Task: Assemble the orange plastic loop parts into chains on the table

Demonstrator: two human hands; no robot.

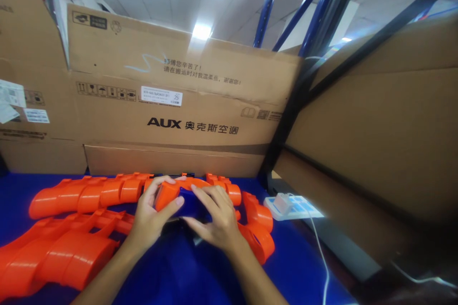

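My left hand [150,217] is closed round the left end of a curved orange plastic part [168,194], its thumb pressing near a dark blue piece [189,203] on the part's front. On the right side, my right hand [219,214] grips the same part, with fingertips on its upper edge and the thumb lower, by the blue piece. What lies behind the fingers is hidden. Below the hands, a small greyish object [197,240] is too blurred to name.
Rows of orange plastic parts [77,255] lie to the left, and more orange pieces [259,236] to the right on the blue surface [171,276]. A white power strip [293,207] with a cable stands at right. Cardboard [200,105] walls the back; a dark post [289,128] rises beside it.
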